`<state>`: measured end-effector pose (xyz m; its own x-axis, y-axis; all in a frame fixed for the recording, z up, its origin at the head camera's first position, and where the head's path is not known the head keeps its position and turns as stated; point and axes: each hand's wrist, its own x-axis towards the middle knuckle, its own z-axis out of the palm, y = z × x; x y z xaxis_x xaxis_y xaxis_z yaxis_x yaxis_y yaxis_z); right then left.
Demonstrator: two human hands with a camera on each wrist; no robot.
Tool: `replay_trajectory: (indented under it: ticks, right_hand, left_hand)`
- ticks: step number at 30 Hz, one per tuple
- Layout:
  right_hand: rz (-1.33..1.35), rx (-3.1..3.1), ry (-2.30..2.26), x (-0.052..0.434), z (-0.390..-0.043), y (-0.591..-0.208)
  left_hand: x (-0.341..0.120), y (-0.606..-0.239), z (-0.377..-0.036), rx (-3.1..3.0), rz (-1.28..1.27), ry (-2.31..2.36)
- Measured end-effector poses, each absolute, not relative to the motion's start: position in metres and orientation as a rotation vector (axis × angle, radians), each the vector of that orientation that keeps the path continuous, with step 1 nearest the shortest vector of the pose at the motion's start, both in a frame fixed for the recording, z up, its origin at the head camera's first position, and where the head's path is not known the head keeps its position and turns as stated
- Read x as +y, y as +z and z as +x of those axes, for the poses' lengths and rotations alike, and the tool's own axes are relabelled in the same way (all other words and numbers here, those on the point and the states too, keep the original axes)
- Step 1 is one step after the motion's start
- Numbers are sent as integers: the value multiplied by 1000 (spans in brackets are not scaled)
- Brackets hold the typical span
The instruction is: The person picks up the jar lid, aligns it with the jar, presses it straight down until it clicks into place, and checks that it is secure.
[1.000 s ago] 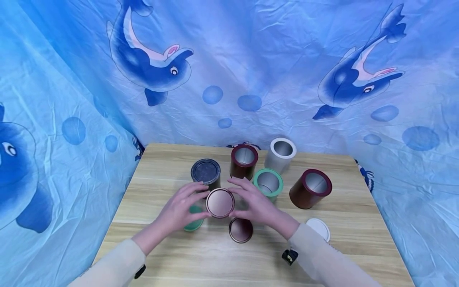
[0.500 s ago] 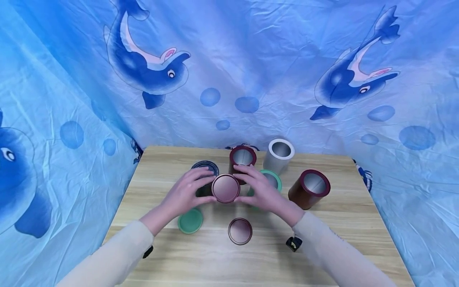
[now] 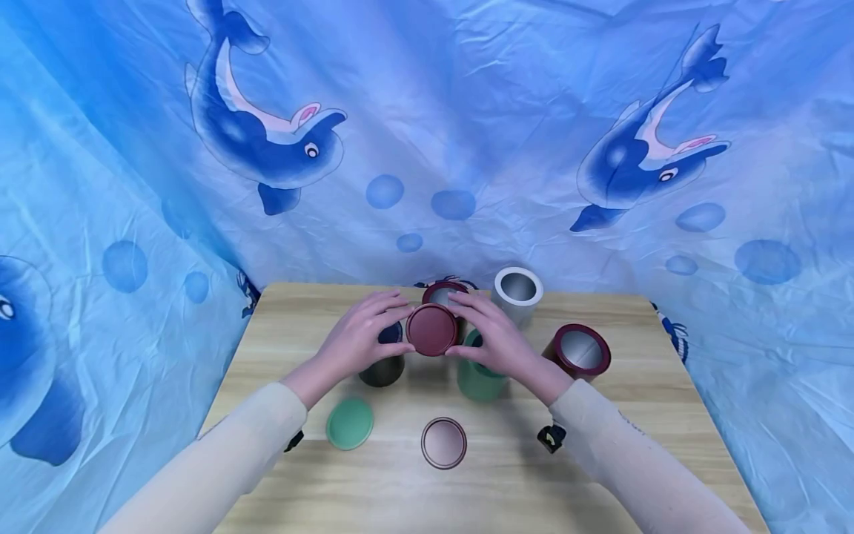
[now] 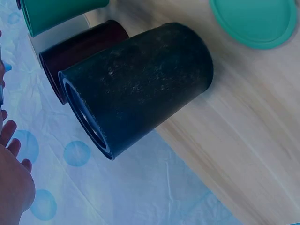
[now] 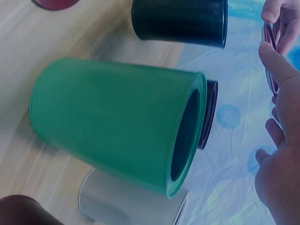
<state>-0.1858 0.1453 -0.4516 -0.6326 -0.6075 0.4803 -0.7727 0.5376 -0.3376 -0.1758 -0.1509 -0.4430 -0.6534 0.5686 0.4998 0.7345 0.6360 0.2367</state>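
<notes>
My left hand (image 3: pixel 363 334) and right hand (image 3: pixel 497 334) pinch a round dark red lid (image 3: pixel 431 329) from both sides, thumbs at its near edge and fingers at its far edge. They hold it raised above the table. Behind the lid, a dark red can (image 3: pixel 437 291) with an open top is partly hidden. A black can (image 3: pixel 382 372) stands below my left hand, and an open green can (image 3: pixel 482 384) stands below my right. The right wrist view catches the held lid (image 5: pixel 270 42) edge-on between the two hands.
On the wooden table (image 3: pixel 373 489) lie a green lid (image 3: pixel 350 424) and a second dark red lid (image 3: pixel 443 443). An open white can (image 3: pixel 519 300) stands at the back, and another open dark red can (image 3: pixel 583 350) at the right. A blue dolphin-print cloth (image 3: pixel 414 111) hangs behind.
Both hands have carried the dark red lid away from me and slightly right, toward the dark red can at the back. The green lid, black can and green can show more fully.
</notes>
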Motion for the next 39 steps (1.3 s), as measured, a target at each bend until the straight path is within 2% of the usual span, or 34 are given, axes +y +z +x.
replay_trajectory:
  ticks: [18,39]
  right_hand:
    - [1134,-2619,729,155,-222,-445]
    - [1050,-2738,717,166,-254,-457]
  left_hand:
    - [-136,-446,-217,-2624,-1026,-602]
    - [-120,-455,-258,-2770,-1002,-594]
